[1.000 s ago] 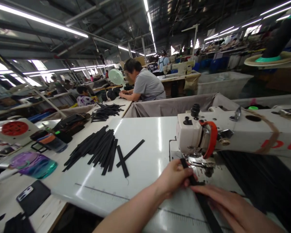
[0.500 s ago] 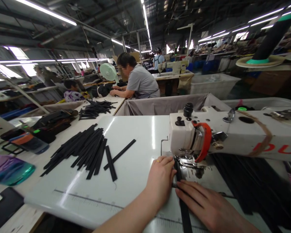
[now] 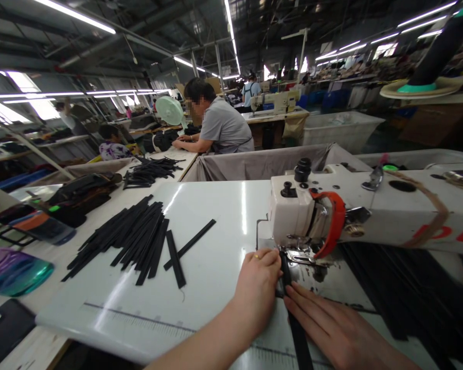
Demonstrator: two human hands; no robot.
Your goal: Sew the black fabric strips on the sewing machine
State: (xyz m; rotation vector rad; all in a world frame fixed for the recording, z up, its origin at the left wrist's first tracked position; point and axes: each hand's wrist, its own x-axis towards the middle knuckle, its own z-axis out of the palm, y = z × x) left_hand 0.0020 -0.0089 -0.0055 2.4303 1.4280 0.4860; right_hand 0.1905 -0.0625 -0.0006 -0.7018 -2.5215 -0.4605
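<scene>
A long black fabric strip (image 3: 301, 341) runs from the front of the white table up to the presser foot (image 3: 299, 257) of a sewing machine (image 3: 293, 205). Close beside the foot, my left hand (image 3: 259, 280) has its fingers bent and pressed together on the strip's left edge; its fingertips are partly hidden. My right hand (image 3: 332, 321) lies along the strip's right side, nearer me, its fingers stretched out flat and touching the strip. That hand's thumb does not show. The needle is hard to make out behind the orange guard (image 3: 334, 223).
Left of my hands lie a pile of black strips (image 3: 127, 236) and two crossed strips (image 3: 175, 259). More black strips (image 3: 401, 293) hang under the machine arm. A phone (image 3: 10, 329) and a purple-teal container (image 3: 17, 272) are far left. A co-worker (image 3: 226, 126) bends over a table ahead.
The view has shifted slightly, so the machine appears a little further right. Both hands stay on the strip in nearly the same places beside the presser foot.
</scene>
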